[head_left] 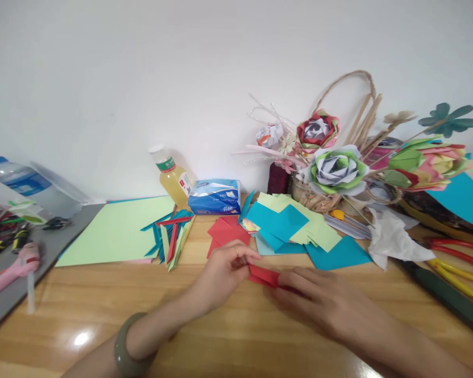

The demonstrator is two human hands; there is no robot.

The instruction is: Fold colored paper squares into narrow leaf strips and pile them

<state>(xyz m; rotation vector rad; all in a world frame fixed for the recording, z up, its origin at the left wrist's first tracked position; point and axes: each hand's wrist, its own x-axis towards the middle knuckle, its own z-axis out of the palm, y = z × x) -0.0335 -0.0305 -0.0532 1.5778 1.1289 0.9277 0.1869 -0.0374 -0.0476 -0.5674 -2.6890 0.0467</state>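
Note:
My left hand (pixel 226 270) pinches one end of a small folded red paper (pixel 265 274) that lies on the wooden table (pixel 236 336). A grey-green bangle (pixel 126 344) sits on that wrist. My right hand (pixel 319 299) presses flat on the paper's other end, fingers together and stretched out over it. Behind the hands lies a loose pile of red paper squares (pixel 224 231), and beside it a spread of blue and light-green squares (pixel 291 226).
At the back stand a juice bottle (pixel 173 178), a blue tissue pack (pixel 215 197) and a basket of paper flowers (pixel 335 163). A large green sheet (pixel 114 231) and folded strips (pixel 173 236) lie left. Pliers (pixel 457 262) rest right; a pink glue gun (pixel 11 270) and water bottle (pixel 27 186) left.

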